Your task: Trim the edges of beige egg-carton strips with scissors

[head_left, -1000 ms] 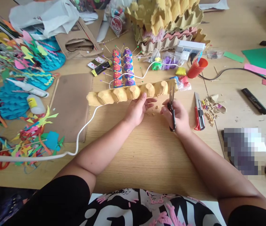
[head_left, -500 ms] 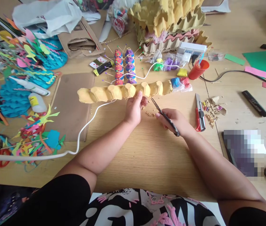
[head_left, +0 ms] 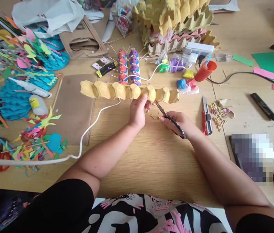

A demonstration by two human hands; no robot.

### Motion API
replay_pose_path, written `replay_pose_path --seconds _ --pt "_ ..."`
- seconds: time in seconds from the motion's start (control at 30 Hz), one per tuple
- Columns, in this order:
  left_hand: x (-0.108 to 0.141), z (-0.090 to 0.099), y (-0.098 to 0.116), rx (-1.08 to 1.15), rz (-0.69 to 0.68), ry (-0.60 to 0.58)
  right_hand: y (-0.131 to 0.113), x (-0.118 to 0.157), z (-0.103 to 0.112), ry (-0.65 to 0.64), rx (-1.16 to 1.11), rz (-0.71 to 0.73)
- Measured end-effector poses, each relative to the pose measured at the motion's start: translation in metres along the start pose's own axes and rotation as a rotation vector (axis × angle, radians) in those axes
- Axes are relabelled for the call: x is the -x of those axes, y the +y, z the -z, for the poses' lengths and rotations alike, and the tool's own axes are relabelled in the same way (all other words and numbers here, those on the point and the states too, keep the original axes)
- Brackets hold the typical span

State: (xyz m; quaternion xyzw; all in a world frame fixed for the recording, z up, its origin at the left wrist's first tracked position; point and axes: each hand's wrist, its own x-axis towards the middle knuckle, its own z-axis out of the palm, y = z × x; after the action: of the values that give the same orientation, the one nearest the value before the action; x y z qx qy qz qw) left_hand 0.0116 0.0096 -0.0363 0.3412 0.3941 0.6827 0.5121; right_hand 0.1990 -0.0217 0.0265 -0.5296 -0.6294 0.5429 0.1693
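Observation:
My left hand point(head_left: 139, 113) pinches a long strip of yellow egg carton point(head_left: 117, 90) near its middle, thumb on the front. The strip is held crosswise above the table, its row of cups facing me. In my right hand point(head_left: 179, 124) is a pair of dark-handled scissors point(head_left: 169, 119), blades pointing up and left. Their tips meet the strip's lower edge just right of my left thumb; whether they are cutting into it I cannot tell. Small yellow crumbs point(head_left: 153, 116) lie beneath. Behind the strip stand two painted carton pieces, one red point(head_left: 122, 66) and one purple point(head_left: 134, 66), with pins stuck in them.
Right of my hand lie a red box cutter point(head_left: 207, 116), carton scraps point(head_left: 221, 113) and a black marker point(head_left: 264, 106). A red cup point(head_left: 206, 71) and a power strip point(head_left: 198, 50) stand behind. A white cable point(head_left: 85, 134) crosses left, near paper cuttings point(head_left: 33, 142) and a brown board point(head_left: 74, 110). Egg trays point(head_left: 176, 22) are stacked behind.
The right end of the egg carton strip has dipped and its left end has risen. Both hands and the scissors stay nearly in place.

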Motion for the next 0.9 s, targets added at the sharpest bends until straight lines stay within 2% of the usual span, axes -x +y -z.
replay_pose_path --seconds 0.27,0.63,0.9 --pt "-0.001 -0.002 0.000 0.048 0.020 0.067 0.003 -0.002 -0.001 -0.024 0.001 0.007" --pt "-0.003 -0.002 0.000 -0.131 0.012 0.173 0.010 -0.006 -0.006 -0.022 0.040 0.095" --pt "-0.002 -0.004 0.001 -0.138 -0.011 0.176 0.013 -0.010 -0.007 0.023 0.106 0.104"
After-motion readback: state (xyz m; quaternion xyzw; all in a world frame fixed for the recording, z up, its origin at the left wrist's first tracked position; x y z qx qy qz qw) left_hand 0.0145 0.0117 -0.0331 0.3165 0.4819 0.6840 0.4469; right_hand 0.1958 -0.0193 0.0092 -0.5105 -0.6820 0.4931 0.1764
